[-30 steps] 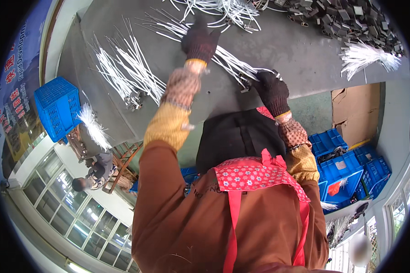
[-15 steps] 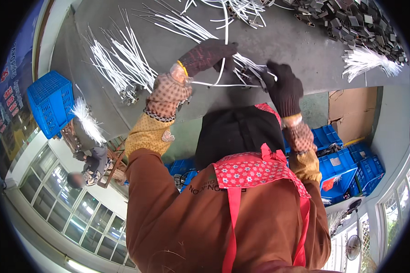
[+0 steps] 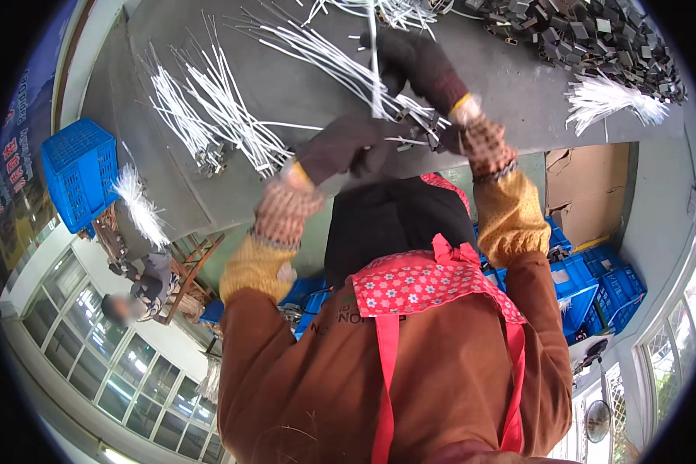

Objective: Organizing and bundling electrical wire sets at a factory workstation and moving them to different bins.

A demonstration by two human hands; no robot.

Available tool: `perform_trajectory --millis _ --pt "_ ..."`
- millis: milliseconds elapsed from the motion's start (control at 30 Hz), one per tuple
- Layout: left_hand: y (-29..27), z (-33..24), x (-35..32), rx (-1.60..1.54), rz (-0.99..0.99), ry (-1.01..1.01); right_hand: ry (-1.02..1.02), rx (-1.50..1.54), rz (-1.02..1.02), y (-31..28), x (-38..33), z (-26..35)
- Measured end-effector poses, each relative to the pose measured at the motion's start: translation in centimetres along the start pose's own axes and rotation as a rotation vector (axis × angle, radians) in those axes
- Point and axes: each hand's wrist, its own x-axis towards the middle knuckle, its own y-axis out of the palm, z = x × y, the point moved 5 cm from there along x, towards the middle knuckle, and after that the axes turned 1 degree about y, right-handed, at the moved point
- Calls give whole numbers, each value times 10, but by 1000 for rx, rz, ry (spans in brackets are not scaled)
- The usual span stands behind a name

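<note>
My right hand (image 3: 410, 66), in a dark glove, reaches over the grey table with its fingers closed on a white strand (image 3: 375, 85) that runs upright beside it. My left hand (image 3: 346, 145), also dark-gloved and slightly blurred, is curled nearer the table's front edge, just below the strand's lower end. What its fingers hold is hidden. Between and beyond the hands lies a bundle of white strands (image 3: 317, 54) with small dark pieces (image 3: 421, 116) at their near ends.
Two more strand bundles (image 3: 232, 100) lie at left. A heap of small dark blocks (image 3: 588, 39) fills the far right, beside a white bunch (image 3: 615, 104). Blue crates (image 3: 81, 174) stand left and below right. A cardboard sheet (image 3: 588, 185) is at right. Another person (image 3: 143, 286) sits at left.
My right hand has moved up and left to the upright strand. My left hand has come down toward the table's front edge. The looped strand between them now hangs straighter.
</note>
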Motion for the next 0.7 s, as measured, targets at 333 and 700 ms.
perform_trajectory --millis 333,700 --pt "-92 124 11 1140 -768 -125 428 -471 -481 7 -68 -104" --pt "-119 -5 37 -458 -854 192 543 -278 -650 -60 18 -131"
